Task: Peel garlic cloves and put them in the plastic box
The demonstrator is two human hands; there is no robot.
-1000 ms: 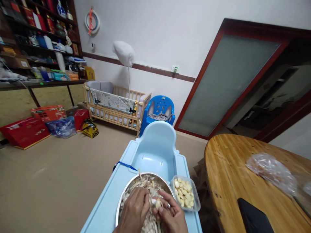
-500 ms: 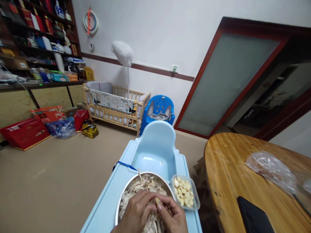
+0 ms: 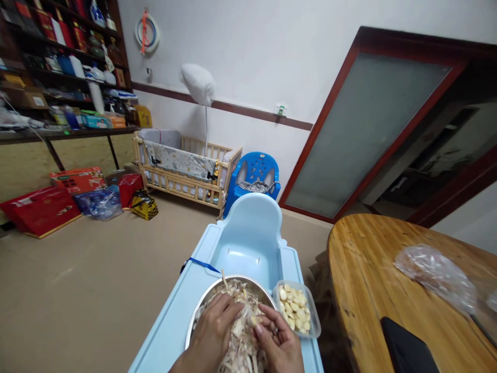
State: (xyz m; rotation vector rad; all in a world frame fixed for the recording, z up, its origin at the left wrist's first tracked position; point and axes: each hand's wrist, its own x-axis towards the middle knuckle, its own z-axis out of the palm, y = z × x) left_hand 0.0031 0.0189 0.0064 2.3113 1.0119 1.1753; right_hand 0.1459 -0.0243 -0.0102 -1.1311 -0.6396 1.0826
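A metal bowl full of papery garlic skins sits on a light blue plastic high chair's tray. Over its right side, my right hand pinches a pale garlic clove between thumb and fingertips. My left hand is above the bowl's left part, fingers bent and somewhat apart, tips close to the skins. Its thumb is mostly hidden, and I see no clove in it. A clear plastic container of peeled garlic cloves stands right of the bowl.
To the right is a wooden table with a plastic bag and a black flat object. Beyond the high chair stand a blue child's chair and a wooden crib. Red bags lie on the floor at left.
My left hand has moved left, away from the clove, and its fingers have come off it. My right hand still pinches the clove, with its fingers a little more spread.
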